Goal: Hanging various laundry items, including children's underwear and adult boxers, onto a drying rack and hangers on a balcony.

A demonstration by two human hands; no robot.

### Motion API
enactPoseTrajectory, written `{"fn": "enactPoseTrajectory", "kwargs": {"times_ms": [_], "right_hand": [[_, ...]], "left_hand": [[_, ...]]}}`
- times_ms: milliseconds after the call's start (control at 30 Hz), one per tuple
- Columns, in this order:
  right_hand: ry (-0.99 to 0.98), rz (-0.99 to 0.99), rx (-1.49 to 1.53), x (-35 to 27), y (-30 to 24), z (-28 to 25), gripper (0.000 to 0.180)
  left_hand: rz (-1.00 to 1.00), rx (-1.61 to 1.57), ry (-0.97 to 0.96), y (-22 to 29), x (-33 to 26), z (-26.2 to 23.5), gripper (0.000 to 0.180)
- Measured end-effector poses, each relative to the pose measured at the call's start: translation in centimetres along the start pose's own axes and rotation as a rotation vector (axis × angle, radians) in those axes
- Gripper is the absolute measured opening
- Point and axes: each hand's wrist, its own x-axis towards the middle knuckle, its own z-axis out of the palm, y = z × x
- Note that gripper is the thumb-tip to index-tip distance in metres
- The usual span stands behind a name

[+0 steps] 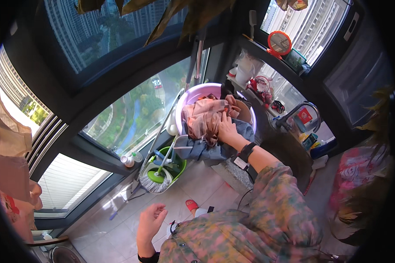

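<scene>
A lilac plastic basin (200, 90) holds a heap of clothes. On top lies a sheer pinkish-brown garment (202, 113), with a blue-grey garment (208, 149) hanging over the basin's near rim. My right hand (227, 129) is in the heap, its fingers closed on the pinkish-brown garment; the fingertips are partly hidden in the folds. A dark band circles that wrist. Low in front of my body, my left hand (152, 217) is raised with nothing in it, its fingers loosely bent and apart from the thumb.
Left of the basin stands a green mop bucket (180, 164) with a mop (156, 177). Small bottles (128, 160) sit on the window ledge. To the right are a dark sink (289, 153), a curved faucet (311, 111) and a red round mirror (279, 42). Clothes (8, 175) hang at far left.
</scene>
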Motion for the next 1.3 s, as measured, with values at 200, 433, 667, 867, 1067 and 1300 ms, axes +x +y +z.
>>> {"fn": "enactPoseTrajectory", "kwargs": {"times_ms": [200, 433, 667, 867, 1067, 1300], "right_hand": [[-0.016, 0.194, 0.392, 1.2, 2.4, -1.0, 0.056], [0.232, 0.110, 0.404, -0.1, 4.5, -4.4, 0.072], [0.047, 0.441, 0.233, 3.2, 9.9, -3.9, 0.108], [0.239, 0.357, 0.569, 2.4, 8.3, -0.7, 0.056], [0.300, -0.194, 0.661, -2.8, -6.0, -7.1, 0.057], [-0.132, -0.356, 0.860, -4.5, -6.2, -4.3, 0.068]], "left_hand": [[0.009, 0.019, -0.036, -1.2, 0.7, -1.6, 0.028], [0.071, 0.118, -0.104, -1.5, 3.5, -4.4, 0.027], [0.140, -0.018, -0.320, 0.3, 8.5, -2.8, 0.027], [-0.059, -0.398, -0.429, 0.9, 16.9, 2.4, 0.041], [0.109, -0.663, -0.276, 3.4, 22.7, 7.3, 0.054], [-0.018, -0.888, -0.238, 4.2, 25.0, 9.9, 0.053]]}}
